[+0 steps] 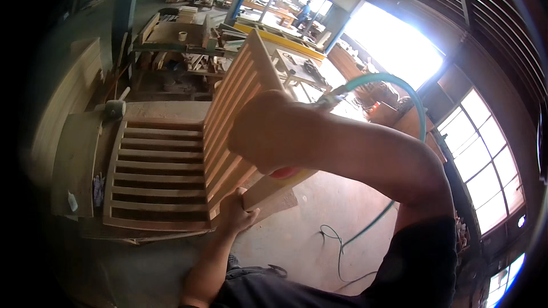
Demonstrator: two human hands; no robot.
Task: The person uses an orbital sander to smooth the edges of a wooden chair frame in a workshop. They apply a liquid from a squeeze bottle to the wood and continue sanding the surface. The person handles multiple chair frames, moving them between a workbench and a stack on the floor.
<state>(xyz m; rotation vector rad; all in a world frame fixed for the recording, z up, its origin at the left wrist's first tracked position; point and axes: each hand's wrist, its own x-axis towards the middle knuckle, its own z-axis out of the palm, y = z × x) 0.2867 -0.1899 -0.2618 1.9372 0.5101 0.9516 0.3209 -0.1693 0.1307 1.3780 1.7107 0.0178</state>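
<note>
Black sleeve (pixel 425 251) nearest us, then our right hand (pixel 268 128), blurry and curled over what looks like an air tool (pixel 284 173). Only a red bit pokes out underneath, so we can't tell how tight those fingers are. Green hose (pixel 394 80) loops off past the forearm. Our left hand (pixel 234 214) is well apart from it, lower down, wrapped round a rail (pixel 273 192) with the thumb over the edge.

That rail looks like part of the slatted frame (pixel 160 226), which sits ahead and to our left, one panel lying low, the other standing up at a tilt. Bare wood, so we'd bet it's stiff, fairly heavy and awkward, maybe slick if dusty. We'd grab the thick outer rails; the thin slats seem likelier to crack.

Past it there's a mallet (pixel 116 108), then a cluttered table (pixel 140 47), and way back, a yellow beam (pixel 285 40).
</note>
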